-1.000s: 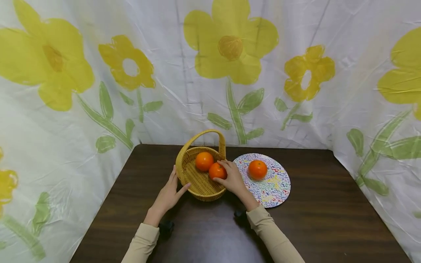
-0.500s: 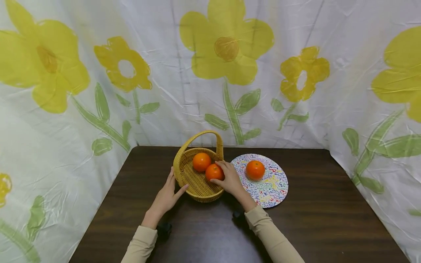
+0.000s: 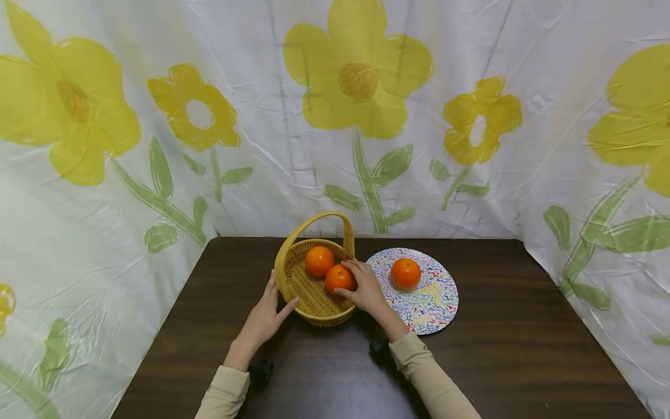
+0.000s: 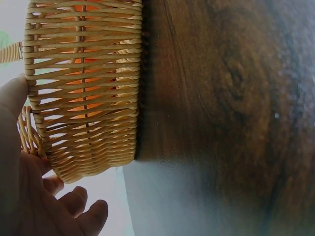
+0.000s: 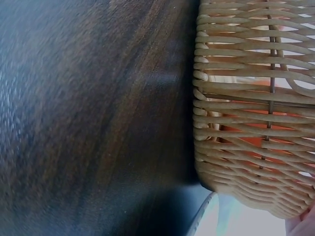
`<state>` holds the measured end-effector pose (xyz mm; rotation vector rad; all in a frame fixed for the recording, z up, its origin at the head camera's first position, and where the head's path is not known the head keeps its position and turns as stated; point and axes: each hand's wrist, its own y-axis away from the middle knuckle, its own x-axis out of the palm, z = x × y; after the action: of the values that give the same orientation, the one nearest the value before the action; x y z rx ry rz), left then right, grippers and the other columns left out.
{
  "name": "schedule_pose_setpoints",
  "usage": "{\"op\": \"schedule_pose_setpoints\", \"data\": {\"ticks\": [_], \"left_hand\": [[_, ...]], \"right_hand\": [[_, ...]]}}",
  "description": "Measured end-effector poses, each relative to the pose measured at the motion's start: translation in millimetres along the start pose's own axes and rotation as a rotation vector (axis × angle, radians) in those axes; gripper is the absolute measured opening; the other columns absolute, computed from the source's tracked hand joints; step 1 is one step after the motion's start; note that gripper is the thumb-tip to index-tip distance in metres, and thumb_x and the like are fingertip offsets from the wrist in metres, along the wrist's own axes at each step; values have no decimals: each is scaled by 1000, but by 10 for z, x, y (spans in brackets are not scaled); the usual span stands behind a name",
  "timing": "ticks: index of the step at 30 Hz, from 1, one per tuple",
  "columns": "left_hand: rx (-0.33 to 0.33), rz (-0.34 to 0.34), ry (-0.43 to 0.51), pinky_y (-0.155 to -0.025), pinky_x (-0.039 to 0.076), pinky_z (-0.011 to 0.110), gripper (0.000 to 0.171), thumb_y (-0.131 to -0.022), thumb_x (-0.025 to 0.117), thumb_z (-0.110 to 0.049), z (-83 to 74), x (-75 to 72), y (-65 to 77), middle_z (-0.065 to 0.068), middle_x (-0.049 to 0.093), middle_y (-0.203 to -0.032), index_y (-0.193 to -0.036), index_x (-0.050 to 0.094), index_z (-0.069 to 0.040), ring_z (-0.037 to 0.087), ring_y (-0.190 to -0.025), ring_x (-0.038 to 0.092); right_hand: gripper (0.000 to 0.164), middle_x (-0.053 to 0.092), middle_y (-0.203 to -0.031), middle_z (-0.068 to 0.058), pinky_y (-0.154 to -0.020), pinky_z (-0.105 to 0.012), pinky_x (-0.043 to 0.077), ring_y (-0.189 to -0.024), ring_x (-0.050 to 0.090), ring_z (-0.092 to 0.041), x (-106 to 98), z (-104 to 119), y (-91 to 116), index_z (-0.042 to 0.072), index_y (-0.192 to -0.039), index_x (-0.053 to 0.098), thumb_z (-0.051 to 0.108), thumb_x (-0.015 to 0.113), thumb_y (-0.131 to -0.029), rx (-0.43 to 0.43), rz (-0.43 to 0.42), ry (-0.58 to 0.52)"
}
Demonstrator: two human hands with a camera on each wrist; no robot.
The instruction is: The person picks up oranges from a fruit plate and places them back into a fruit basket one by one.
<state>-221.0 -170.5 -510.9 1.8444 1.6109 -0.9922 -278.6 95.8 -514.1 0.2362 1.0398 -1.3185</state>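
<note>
Near orange [image 3: 339, 280] and far orange [image 3: 320, 261] both inside wicker basket [image 3: 324, 319]. Right hand [image 3: 369, 292] over basket's right rim, fingers curled round near orange. Left hand [image 3: 262, 319] spread, relaxed, touching basket's left side. Third orange [image 3: 405, 274] on patterned placemat [image 3: 439, 299], right of basket.

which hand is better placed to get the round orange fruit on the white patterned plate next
Probably the right hand: it's nearer that fruit, though holding another fruit; the left hand is across the yellow wicker basket from it.
</note>
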Motion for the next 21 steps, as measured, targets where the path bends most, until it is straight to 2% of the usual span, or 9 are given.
{"op": "schedule_pose_setpoints", "data": {"ticks": [7, 21], "left_hand": [[4, -5, -1, -88, 44, 52, 78, -91, 44, -58, 3, 6, -3, -5, -11, -155, -150, 2, -28, 37, -128, 40], [3, -7, -6, -91, 43, 52, 79, -91, 44, -58, 10, 5, 2, -4, -10, -156, -150, 4, -26, 37, -128, 40]], "right_hand": [[64, 48, -134, -14, -100, -51, 36, -125, 40, -31, 7, -2, -2, 10, -129, 54, 37, 76, -75, 25, 9, -14], [62, 48, -133, -17, -99, -52, 37, -125, 41, -32, 5, -14, 20, 10, -128, 55, 37, 75, -76, -4, -9, -31]]}}
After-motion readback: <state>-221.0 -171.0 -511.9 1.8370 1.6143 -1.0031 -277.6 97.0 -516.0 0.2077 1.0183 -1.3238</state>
